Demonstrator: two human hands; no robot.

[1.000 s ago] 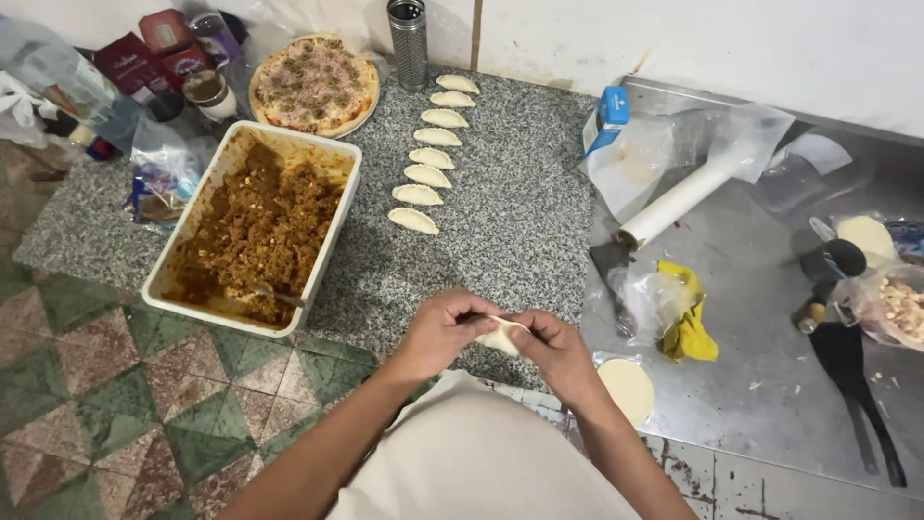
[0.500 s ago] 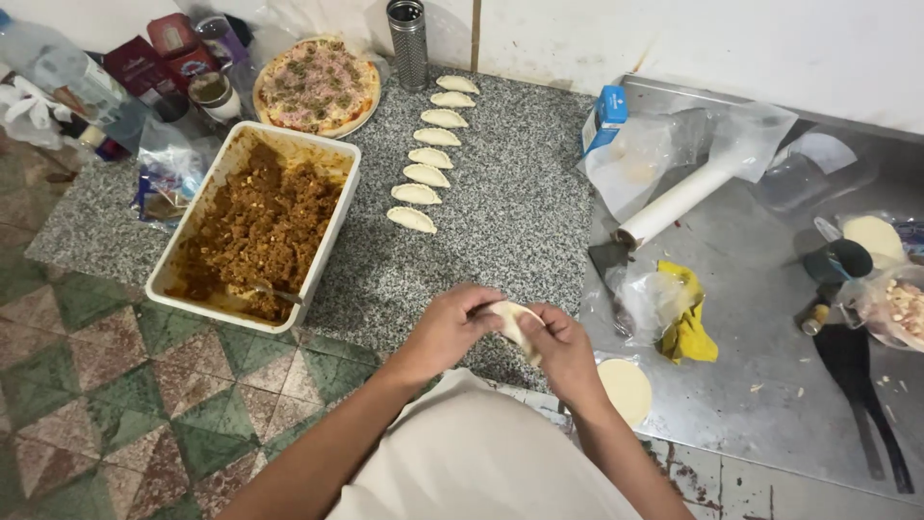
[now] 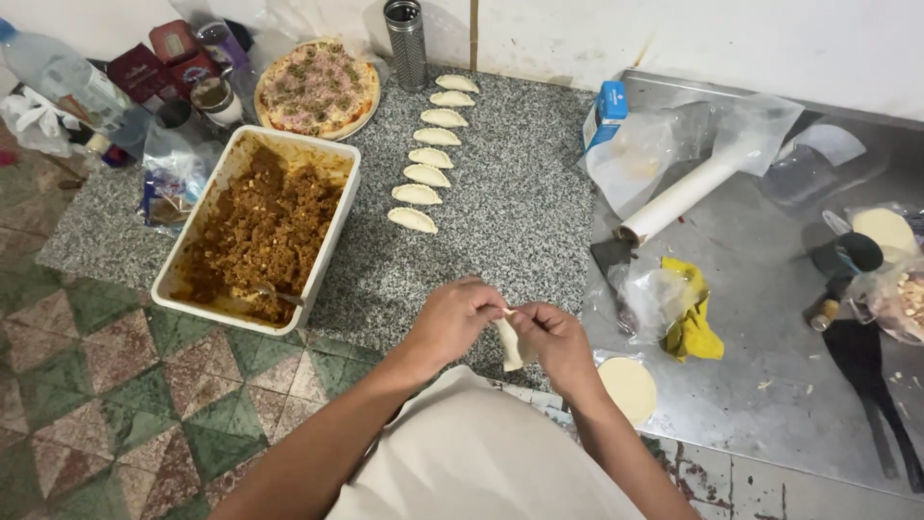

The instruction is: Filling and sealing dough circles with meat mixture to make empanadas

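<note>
in the upper left corner of the frame a clear plastic bottle [image 3: 60,82] lies tilted beside two dark red boxes [image 3: 154,60] and a small jar [image 3: 214,97], their labels too small to make out. just below them, at the left edge of the grey speckled counter [image 3: 520,221], sits a crumpled clear bag [image 3: 173,173] with blue print. a blue and white carton [image 3: 604,113] stands upright at the upper middle right, touching a heap of clear plastic bags [image 3: 664,144], and a white roll [image 3: 685,195] lies slanted across the metal surface [image 3: 770,318] beside them. a yellow cloth [image 3: 693,318] is bunched at centre right next to another clear bag. a white tray of brown filling [image 3: 260,226] takes the left middle, a round topped pie [image 3: 318,87] sits above it, and a metal cylinder [image 3: 406,43] stands at the top centre. seven folded pastries [image 3: 428,154] run in a line down the counter from there. my forearms come up from the bottom of the frame and meet just below centre, over the counter's near edge. my left hand [image 3: 454,318] curls in from the left and my right hand [image 3: 553,342] from the right, fingertips pinched tight on the upper end of a pale folded pastry [image 3: 510,345] that hangs upright between them. a flat dough round [image 3: 628,388] lies on the metal just right of my right wrist.
</note>
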